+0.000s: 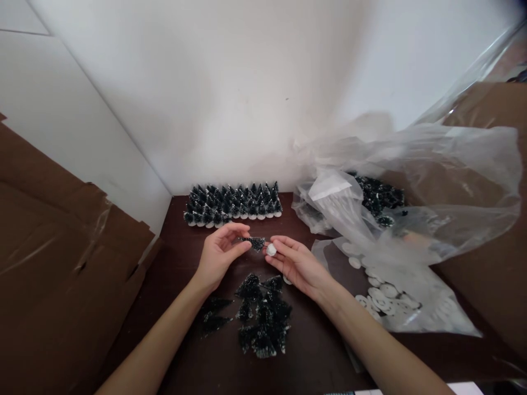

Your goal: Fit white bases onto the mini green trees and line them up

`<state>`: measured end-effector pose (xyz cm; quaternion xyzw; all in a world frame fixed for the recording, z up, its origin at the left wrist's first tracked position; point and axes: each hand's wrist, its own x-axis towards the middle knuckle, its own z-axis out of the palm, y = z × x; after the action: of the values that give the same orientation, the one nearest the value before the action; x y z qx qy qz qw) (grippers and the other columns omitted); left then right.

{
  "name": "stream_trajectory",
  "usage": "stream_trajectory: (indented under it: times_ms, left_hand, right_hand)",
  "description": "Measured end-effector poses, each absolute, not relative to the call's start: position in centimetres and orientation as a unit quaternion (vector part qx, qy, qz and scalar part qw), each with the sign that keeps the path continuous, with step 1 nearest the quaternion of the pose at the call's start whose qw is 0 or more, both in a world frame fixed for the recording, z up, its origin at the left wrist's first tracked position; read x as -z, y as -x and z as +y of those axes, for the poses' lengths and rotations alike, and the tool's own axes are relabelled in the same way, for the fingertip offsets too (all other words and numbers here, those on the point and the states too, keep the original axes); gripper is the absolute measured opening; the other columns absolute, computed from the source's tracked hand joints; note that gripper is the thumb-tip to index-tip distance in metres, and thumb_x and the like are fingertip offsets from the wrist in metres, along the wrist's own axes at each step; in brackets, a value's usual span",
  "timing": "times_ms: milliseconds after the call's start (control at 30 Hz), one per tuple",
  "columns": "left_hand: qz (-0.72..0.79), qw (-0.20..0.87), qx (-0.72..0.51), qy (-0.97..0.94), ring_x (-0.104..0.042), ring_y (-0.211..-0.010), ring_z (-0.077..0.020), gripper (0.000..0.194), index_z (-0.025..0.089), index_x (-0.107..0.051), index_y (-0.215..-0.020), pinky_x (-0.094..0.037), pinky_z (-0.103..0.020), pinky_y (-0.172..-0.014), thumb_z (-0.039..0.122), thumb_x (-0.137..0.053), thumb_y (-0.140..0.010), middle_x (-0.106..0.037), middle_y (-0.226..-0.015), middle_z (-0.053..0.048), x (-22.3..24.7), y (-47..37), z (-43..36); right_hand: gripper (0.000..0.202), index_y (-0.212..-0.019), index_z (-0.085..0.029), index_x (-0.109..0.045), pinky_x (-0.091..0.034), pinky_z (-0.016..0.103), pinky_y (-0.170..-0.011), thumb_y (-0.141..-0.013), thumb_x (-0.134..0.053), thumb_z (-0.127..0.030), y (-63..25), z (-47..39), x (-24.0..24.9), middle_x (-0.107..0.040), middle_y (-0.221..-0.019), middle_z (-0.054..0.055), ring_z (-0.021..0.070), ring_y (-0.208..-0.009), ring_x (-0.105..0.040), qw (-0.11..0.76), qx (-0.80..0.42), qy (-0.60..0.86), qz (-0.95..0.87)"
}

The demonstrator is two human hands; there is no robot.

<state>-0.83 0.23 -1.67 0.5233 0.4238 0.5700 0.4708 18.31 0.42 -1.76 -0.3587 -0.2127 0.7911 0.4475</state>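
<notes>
Between thumb and fingers, my left hand (222, 252) pinches a small snow-tipped miniature tree (257, 243), which lies sideways with its wide end toward the right. My right hand (297, 263) grips a small white round base (271, 250) close to the tree's wide end. Whether the tree's stem touches the base I cannot tell. Below my hands, a pile of loose miniature trees (263, 318) lies on the dark table, with a few more loose trees (216, 315) to its left. Another white disc (287, 280) shows partly beneath my right hand.
Rows of miniature trees on white bases (233, 203) stand against the wall. At the right, a clear plastic bag (436, 219) holds more dark trees (376, 197), and white discs (382, 296) lie in and around plastic. Cardboard (61, 263) rises at the left.
</notes>
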Motion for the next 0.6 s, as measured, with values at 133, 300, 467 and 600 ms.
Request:
stream_trajectory:
  times_ms: [133,300,467,600]
  left_hand:
    - [0.413,0.45,-0.567,-0.552,-0.061,-0.088,-0.0158,0.023,0.019,-0.071,-0.097,-0.051,-0.028,-0.081,0.018,-0.078,-0.074,-0.065,-0.089,-0.002,1.48,0.7,0.08]
    - [0.408,0.436,-0.564,-0.57,-0.061,-0.087,-0.0171,0.022,0.018,-0.07,-0.097,-0.053,-0.03,-0.08,0.019,-0.077,-0.075,-0.064,-0.089,-0.003,1.38,0.61,0.03]
    - [0.404,0.437,-0.564,-0.573,-0.062,-0.087,-0.0161,0.022,0.019,-0.071,-0.097,-0.053,-0.028,-0.079,0.017,-0.077,-0.075,-0.064,-0.088,-0.002,1.42,0.58,0.01]
    - [0.401,0.439,-0.565,-0.572,-0.062,-0.087,-0.0154,0.022,0.02,-0.071,-0.096,-0.053,-0.026,-0.078,0.015,-0.076,-0.076,-0.064,-0.089,-0.002,1.35,0.53,-0.11]
  right_hand:
    - [0.03,-0.085,-0.014,-0.066,-0.057,0.029,-0.083,-0.066,-0.088,-0.022,-18.31,0.46,1.78,-0.072,-0.081,0.004,0.0136,-0.078,-0.069,0.449,-0.791,0.362,-0.205]
    - [0.029,-0.084,-0.015,-0.067,-0.056,0.031,-0.084,-0.065,-0.088,-0.022,-18.41,0.6,1.91,-0.072,-0.082,0.004,0.0139,-0.078,-0.069,0.454,-0.79,0.359,-0.202]
    - [0.029,-0.084,-0.016,-0.066,-0.056,0.031,-0.086,-0.067,-0.088,-0.024,-18.58,0.73,1.87,-0.072,-0.083,0.003,0.0134,-0.079,-0.069,0.456,-0.785,0.358,-0.216]
    - [0.031,-0.085,-0.016,-0.067,-0.057,0.03,-0.083,-0.065,-0.089,-0.025,-18.62,0.71,1.76,-0.073,-0.082,0.004,0.0134,-0.078,-0.07,0.46,-0.779,0.362,-0.224]
